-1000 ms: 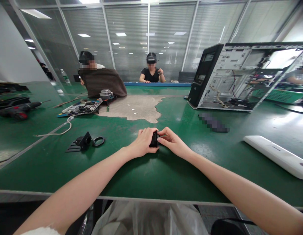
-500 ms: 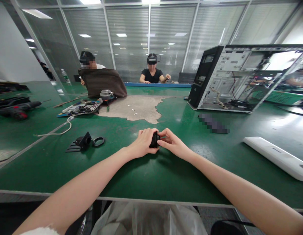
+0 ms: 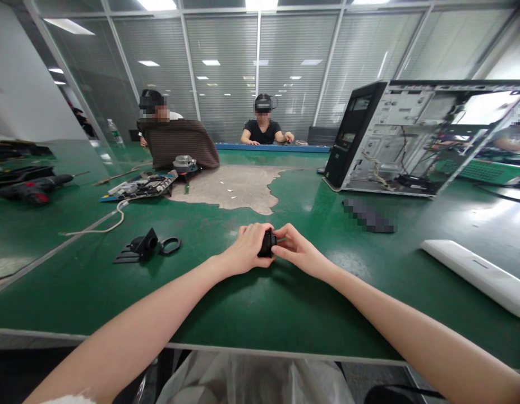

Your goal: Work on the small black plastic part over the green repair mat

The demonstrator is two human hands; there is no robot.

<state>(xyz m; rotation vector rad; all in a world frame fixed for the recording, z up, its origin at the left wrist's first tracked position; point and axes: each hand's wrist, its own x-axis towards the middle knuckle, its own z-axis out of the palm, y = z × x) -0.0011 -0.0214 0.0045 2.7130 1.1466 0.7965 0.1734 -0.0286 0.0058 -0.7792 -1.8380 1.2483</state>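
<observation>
Between my hands, just above the green table (image 3: 251, 303), is a small black blocky part (image 3: 266, 244); its exact kind cannot be made out. My left hand (image 3: 248, 247) is wrapped round its left side, thumb below and fingers over the top. The thumb and fingertips of my right hand (image 3: 297, 247) pinch its narrower right end. My fingers hide much of the part. To the left lie a black bracket-like piece (image 3: 142, 244) with a round opening and flat prongs, and beside it a black ring (image 3: 170, 246).
An open computer case (image 3: 355, 137) stands at the right, a white elongated device (image 3: 474, 275) nearer me. Further left are a circuit board (image 3: 144, 188), a white cable (image 3: 112, 224) and a power drill (image 3: 36, 188). Two people sit across the table; another is partly visible at far right.
Both hands keep their hold on the black part, with hardly any finger movement. The whole view has shifted slightly, so things appear a little lower and further right.
</observation>
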